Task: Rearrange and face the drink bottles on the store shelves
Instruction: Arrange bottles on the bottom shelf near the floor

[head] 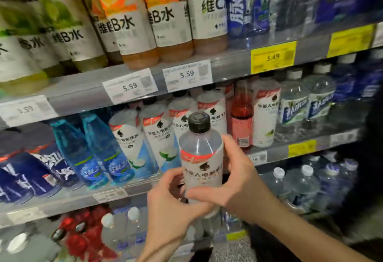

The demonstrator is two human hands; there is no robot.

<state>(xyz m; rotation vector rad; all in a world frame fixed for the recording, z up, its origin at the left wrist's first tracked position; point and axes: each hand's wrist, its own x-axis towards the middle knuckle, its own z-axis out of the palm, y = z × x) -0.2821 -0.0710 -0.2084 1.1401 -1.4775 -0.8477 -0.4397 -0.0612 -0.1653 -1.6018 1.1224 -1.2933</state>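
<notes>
White-labelled bottle held upright in front of the middle shelf, off it | left hand curls round its base, right hand wraps its side | risk: pushed in carelessly, it could topple the matching row behind it or end up label-askew

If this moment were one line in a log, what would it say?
left hand: grips bottle | right hand: grips bottle | white-label bottle: upright, off shelf, label facing camera | middle shelf: matching bottles
</notes>
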